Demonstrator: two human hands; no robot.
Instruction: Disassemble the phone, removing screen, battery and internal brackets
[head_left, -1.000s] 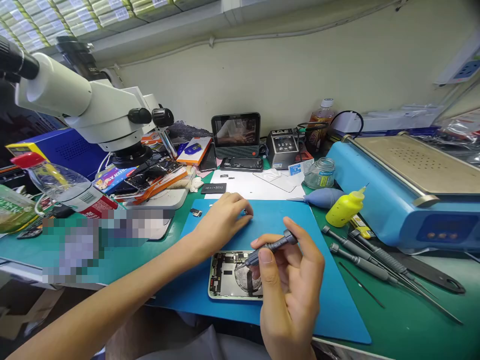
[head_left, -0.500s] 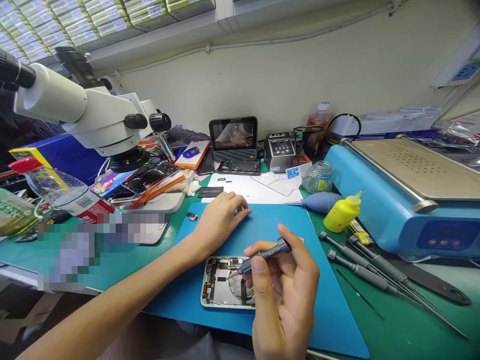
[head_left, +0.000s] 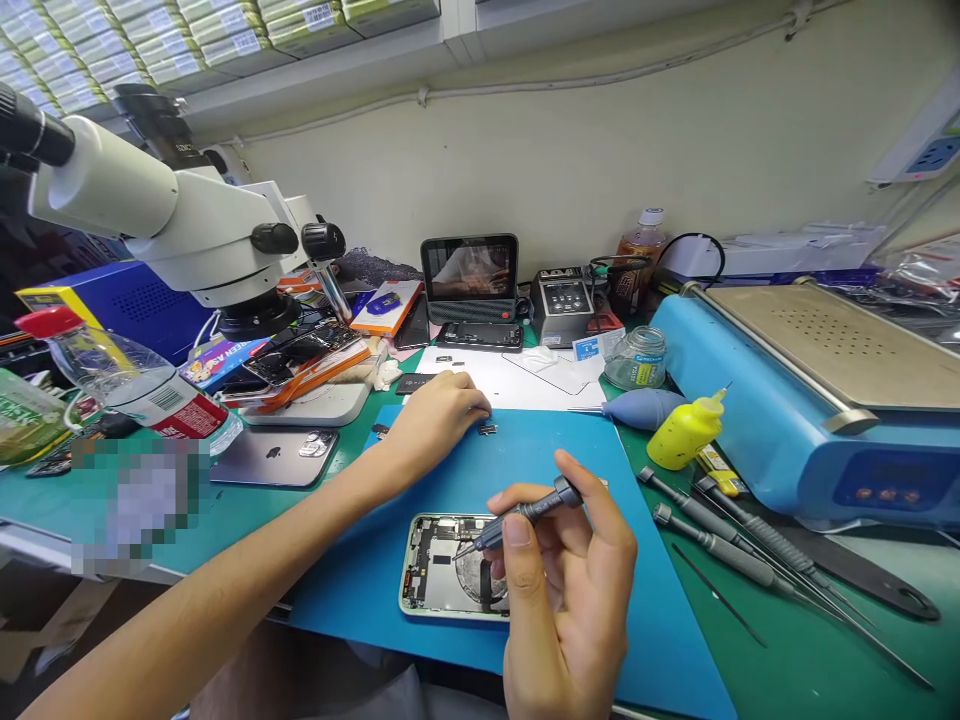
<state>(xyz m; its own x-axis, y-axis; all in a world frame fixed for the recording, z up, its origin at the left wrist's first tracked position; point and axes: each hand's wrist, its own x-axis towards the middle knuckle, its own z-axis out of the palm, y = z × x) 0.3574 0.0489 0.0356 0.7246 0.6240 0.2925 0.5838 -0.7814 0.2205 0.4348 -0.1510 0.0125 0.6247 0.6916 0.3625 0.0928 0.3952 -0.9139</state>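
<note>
My right hand [head_left: 570, 590] is closed around a dark grey precision screwdriver [head_left: 525, 515]. The driver's tip points down and left, over the inside of an opened phone [head_left: 439, 580] with a pale frame. Part of that phone is hidden behind the right hand. My left hand [head_left: 439, 425] is at the far edge of the blue mat [head_left: 540, 455], its fingers curled and drawn together; what they hold, if anything, is hidden. Close below its fingertips lies a small dark phone part [head_left: 487, 430]. Another small black part [head_left: 380, 432] rests left of that hand.
A black battery [head_left: 412, 383] is on white paper [head_left: 517, 385] behind the mat. At left stand a microscope [head_left: 217, 235], a bottle [head_left: 161, 395] and a closed phone [head_left: 274, 457]. Tweezers [head_left: 750, 550], a yellow dispenser bottle [head_left: 686, 430] and a blue heating plate [head_left: 817, 440] are at right.
My left hand has shifted slightly back and its fingers have drawn closer together. The small part below its fingertips now shows. My right hand holds the screwdriver almost still.
</note>
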